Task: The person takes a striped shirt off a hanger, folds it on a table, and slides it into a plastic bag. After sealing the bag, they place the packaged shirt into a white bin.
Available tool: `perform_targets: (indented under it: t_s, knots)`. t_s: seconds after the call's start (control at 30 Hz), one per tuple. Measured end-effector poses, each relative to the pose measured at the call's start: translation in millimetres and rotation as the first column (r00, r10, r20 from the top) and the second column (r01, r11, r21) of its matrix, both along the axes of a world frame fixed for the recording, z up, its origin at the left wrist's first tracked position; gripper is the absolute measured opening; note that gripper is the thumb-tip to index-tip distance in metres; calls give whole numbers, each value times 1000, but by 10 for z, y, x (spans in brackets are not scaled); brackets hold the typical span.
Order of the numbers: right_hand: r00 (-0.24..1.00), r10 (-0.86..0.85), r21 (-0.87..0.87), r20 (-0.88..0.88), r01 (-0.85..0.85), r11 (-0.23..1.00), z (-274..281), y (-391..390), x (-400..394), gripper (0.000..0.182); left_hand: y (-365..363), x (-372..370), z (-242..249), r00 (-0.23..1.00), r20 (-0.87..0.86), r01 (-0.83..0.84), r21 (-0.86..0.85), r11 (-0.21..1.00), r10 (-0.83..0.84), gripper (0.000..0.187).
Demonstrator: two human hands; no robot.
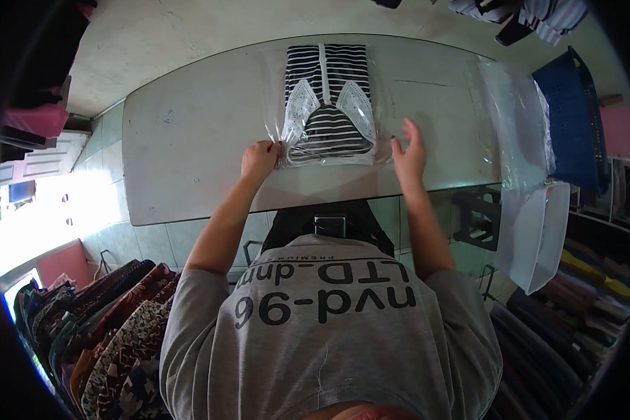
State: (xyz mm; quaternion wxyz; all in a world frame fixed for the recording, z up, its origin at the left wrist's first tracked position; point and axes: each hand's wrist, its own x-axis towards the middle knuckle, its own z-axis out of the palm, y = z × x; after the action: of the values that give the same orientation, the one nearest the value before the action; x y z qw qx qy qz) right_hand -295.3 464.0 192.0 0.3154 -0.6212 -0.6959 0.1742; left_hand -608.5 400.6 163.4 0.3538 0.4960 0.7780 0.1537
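- Two hands worked at one clear bag (329, 105) that lay flat on the table (189, 133), straight ahead of the person and stretching away from both hands.
- The table, the biggest thing there, ran wide to either side of the hands; its near edge lay just behind the wrists.
- The garment (327, 84), striped with white lace trim, sat folded inside the bag, between the hands and beyond them.
- The step in hand looked like bagging: the garment appeared fully in, and the bag's open near edge was being dealt with. The next move would likely call for both hands to flatten or fold that edge evenly without shifting the garment.
- A stack of spare bags (514, 119) lay well to the right of the right hand, draped over the table's end, with a blue basket (574, 119) beyond it.
- Folded patterned cloth (112, 315) was piled low to the left, behind the left elbow.
- The left hand (260, 159) was closed, pinching the bag's near left corner.
- The right hand (409, 150) was spread, fingers up, touching the bag's right edge and gripping nothing that I could tell.
- Nothing stood between the hands and the bag.
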Motion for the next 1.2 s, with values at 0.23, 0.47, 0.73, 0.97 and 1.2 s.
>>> perform_targets:
  t_s: [0.23, 0.47, 0.73, 0.97, 1.2]
  knots:
    - [774, 541, 126, 329, -604, 787, -90, -577, -458, 55, 2, -23, -131, 998, -70, 13, 60, 998, -9, 36]
    - [738, 509, 22, 443, -577, 817, -407, -447, -395, 64, -170, -183, -36, 946, 161, -311, 192, 931, 283, 15]
    - [742, 495, 66, 453, -582, 811, -381, -432, -409, 60, -285, 76, 294, 920, -322, 391, 727, 565, -222, 20]
    - [760, 460, 101, 459, -559, 823, -435, -363, -422, 47, -121, 750, 51, 757, -465, 651, 473, 594, -460, 62]
    - [787, 414, 160, 457, -531, 832, -524, -262, -472, 33, -41, 924, 75, 763, -502, 629, 429, 649, -408, 58]
